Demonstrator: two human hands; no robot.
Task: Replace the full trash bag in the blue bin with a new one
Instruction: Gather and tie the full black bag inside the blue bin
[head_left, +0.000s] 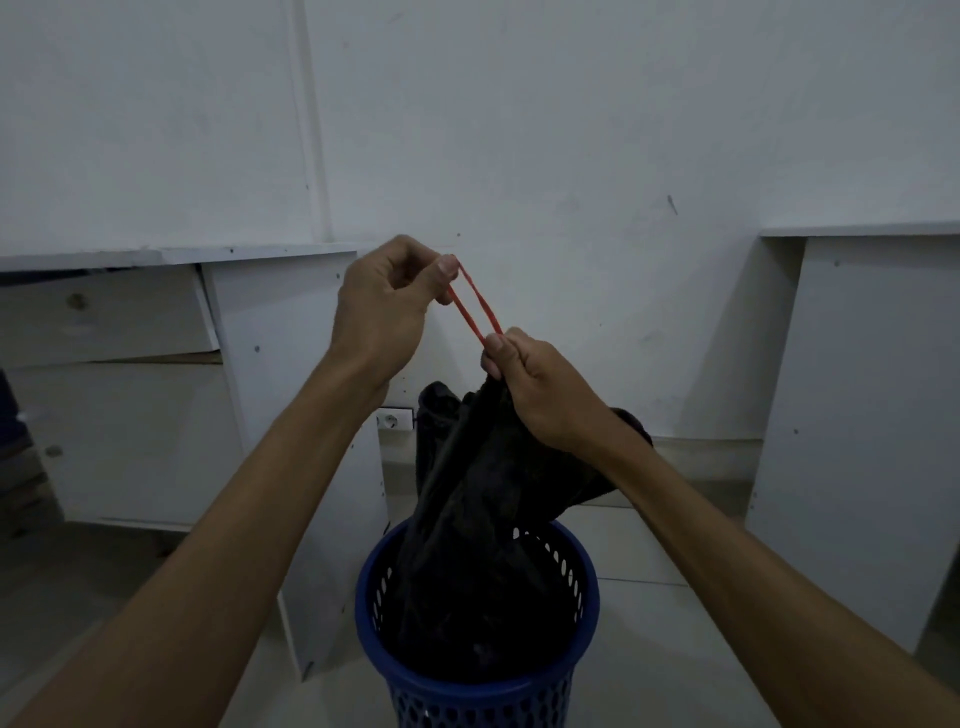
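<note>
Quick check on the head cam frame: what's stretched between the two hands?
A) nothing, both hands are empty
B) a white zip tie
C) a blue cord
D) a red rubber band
D: a red rubber band runs taut from the left hand to the right hand, which also grips the gathered neck of the black trash bag that sits in the blue bin.

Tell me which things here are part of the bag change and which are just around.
Part of the job: blue bin; black bag; red rubber band, stretched between left hand and right hand, which also grips the bag's neck.

Just around: white cabinets; wall socket.
</note>
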